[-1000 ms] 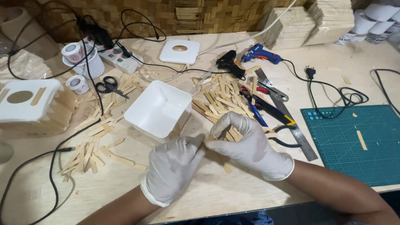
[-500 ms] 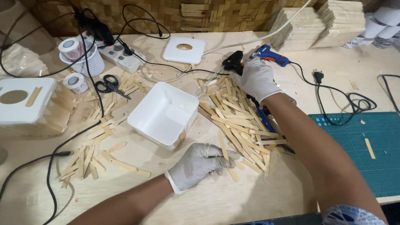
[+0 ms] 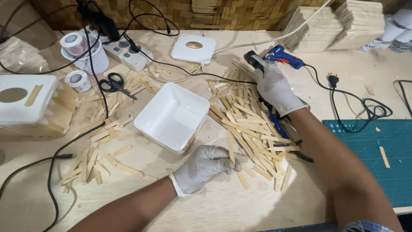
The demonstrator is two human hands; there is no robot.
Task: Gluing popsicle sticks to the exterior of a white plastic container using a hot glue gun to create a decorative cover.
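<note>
The wooden worktable (image 3: 223, 215) carries everything, and the work on it looks early rather than late. Near its left edge a white lidded box (image 3: 25, 96) sits on walls already clad in sticks, which reads as a finished piece. The white plastic tub (image 3: 171, 116) at the middle of the table is bare, apart from what may be one stick against its near wall, and its square white lid (image 3: 194, 48) lies apart toward the far edge; so, by my judgement, almost all the cladding of this one is left to do. The supply is ample: a broad heap of flat wooden sticks (image 3: 249, 124) lies just right of the tub, and a thinner scatter of sticks (image 3: 98, 150) lies to its left.

The right hand (image 3: 277, 88), gloved, reaches toward the far edge and is closed around the grip of the blue glue gun (image 3: 279, 58), which lies beyond the heap with its cord trailing right, above the green cutting mat (image 3: 377, 150) at the table's right edge.

The left hand (image 3: 204, 165), also gloved, rests near the front edge just below the tub, fingers curled down onto a single stick (image 3: 234, 161) at the heap's near margin, pinning or pinching it; which of the two I cannot tell.
</note>
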